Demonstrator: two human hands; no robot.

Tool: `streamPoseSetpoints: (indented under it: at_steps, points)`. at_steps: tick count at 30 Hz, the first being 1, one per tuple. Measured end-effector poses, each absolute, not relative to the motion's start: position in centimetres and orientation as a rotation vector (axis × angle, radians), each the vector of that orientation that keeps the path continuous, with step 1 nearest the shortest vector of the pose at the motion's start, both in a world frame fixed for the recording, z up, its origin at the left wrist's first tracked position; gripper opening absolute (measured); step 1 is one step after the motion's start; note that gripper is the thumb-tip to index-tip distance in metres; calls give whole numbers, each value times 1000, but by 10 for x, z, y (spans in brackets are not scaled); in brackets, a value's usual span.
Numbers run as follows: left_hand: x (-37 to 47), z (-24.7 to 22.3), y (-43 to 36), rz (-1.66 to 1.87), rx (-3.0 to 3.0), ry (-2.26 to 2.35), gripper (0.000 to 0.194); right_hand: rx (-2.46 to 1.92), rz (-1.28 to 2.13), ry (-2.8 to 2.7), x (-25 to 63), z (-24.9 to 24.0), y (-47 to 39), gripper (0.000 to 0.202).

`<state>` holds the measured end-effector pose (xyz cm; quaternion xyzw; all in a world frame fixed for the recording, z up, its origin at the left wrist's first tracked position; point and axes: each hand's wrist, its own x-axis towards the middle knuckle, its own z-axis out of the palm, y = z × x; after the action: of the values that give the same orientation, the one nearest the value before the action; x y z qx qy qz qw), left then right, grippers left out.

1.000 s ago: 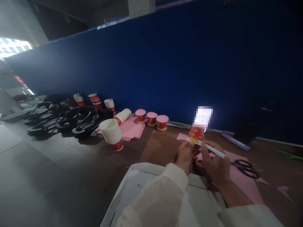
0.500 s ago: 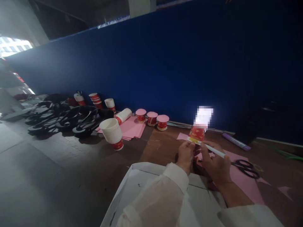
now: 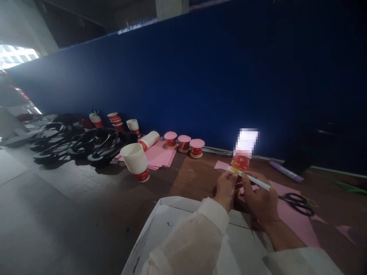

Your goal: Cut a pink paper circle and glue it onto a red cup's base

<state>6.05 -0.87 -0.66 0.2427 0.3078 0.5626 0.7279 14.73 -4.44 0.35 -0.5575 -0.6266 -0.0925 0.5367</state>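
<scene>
My left hand (image 3: pixel 225 190) is closed at the near side of a red paper cup (image 3: pixel 241 162) with gold patterns, apparently gripping it; its lower part is hidden by my fingers. My right hand (image 3: pixel 262 198) pinches a slim white pen-like stick (image 3: pixel 258 181). The stick slants across in front of the cup, its left end beside my left fingertips, near a yellow patch. Its exact kind is unclear. Under and beside my right hand lie pink paper (image 3: pixel 296 219) and black-handled scissors (image 3: pixel 299 204). A bright blurred-out rectangle (image 3: pixel 246 141) stands behind the cup.
Three short red spools with pink discs (image 3: pixel 184 143) stand along the blue wall (image 3: pixel 200 76). Left are a stack of paper cups (image 3: pixel 135 162), pink sheets (image 3: pixel 160 154) and several black strapped items (image 3: pixel 97 145). A purple marker (image 3: pixel 286 171) lies right. A white box (image 3: pixel 172 208) is in front.
The red cup has turned and shifted slightly right. The white stick has moved a little with my fingers. Both hands stay in nearly the same place.
</scene>
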Motion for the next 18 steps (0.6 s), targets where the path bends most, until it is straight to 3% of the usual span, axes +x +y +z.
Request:
streamPoseSetpoints:
  at_steps: [12,18]
  points:
    - [54,0,-10,1250,313,608,17,-1397,-87,-1268,149,9,-46,41]
    - [48,7,-15,1186,238,574,11,-1450,385,-826,155,12,-39,38]
